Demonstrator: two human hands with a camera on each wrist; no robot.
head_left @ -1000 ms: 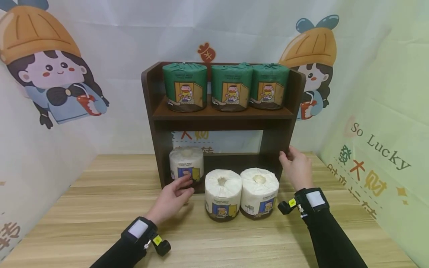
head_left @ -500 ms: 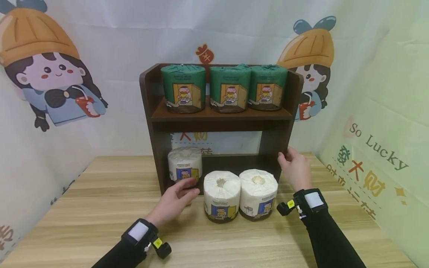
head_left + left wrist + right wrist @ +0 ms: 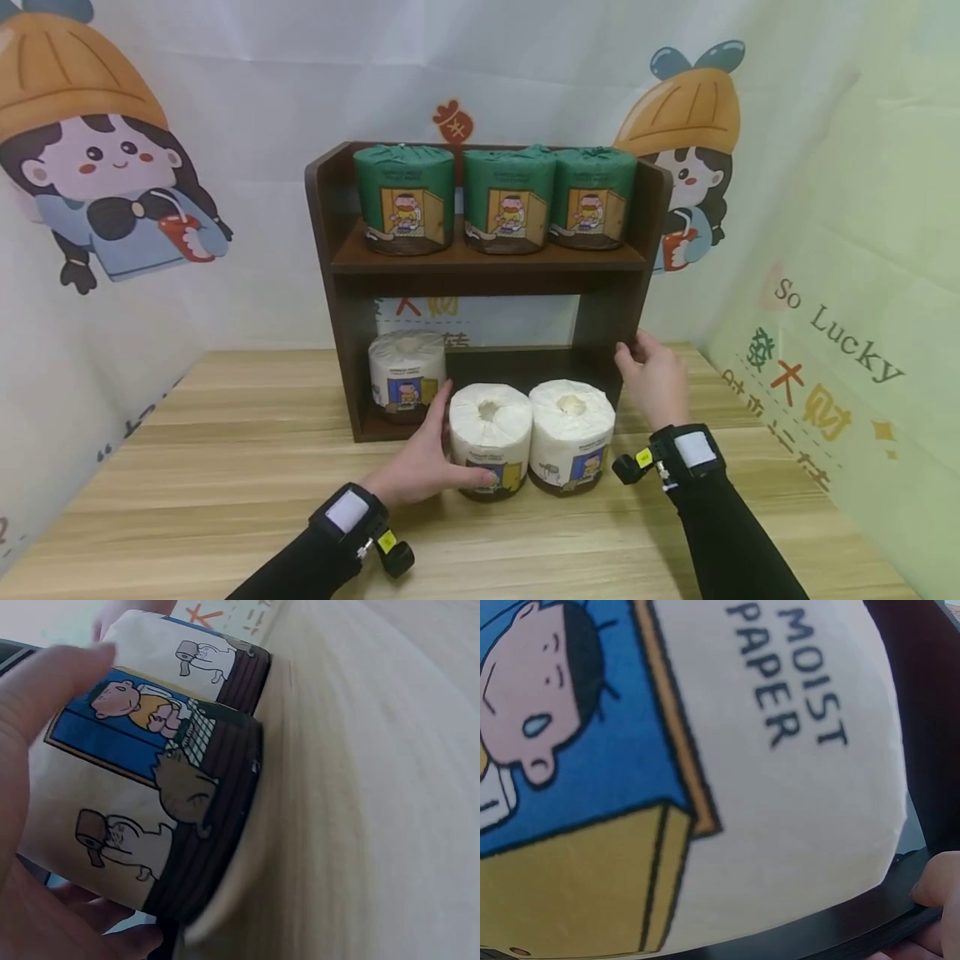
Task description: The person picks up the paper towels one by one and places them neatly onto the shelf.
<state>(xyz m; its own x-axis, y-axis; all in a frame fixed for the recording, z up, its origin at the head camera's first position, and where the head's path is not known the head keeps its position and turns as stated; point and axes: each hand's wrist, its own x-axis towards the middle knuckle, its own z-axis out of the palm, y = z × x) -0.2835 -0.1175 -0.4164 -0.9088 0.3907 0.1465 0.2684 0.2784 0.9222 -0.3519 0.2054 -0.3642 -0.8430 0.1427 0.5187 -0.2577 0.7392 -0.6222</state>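
Note:
My left hand (image 3: 411,468) is wrapped round the left one of two white-wrapped toilet paper rolls (image 3: 486,429), thumb across its front and fingers along its far left side. In the left wrist view, that roll (image 3: 90,787) fills the space between thumb and fingers, its dark base close over the table. The second white toilet paper roll (image 3: 572,446) stands upright right beside it. At the lower right side of the dark brown two-tier shelf (image 3: 487,268), my right hand (image 3: 658,382) grips the panel edge. Close in front of the right wrist camera is a printed white roll (image 3: 802,802).
Three green-wrapped rolls (image 3: 405,196) stand on the upper tier. Another white roll (image 3: 408,371) sits at the left end of the lower tier. Printed cloth (image 3: 262,167) hangs behind and at both sides of the wooden table (image 3: 187,467).
My left hand has moved from in front of the roll on the lower tier to the right and taken hold of the left front roll. The right hand stays on the shelf.

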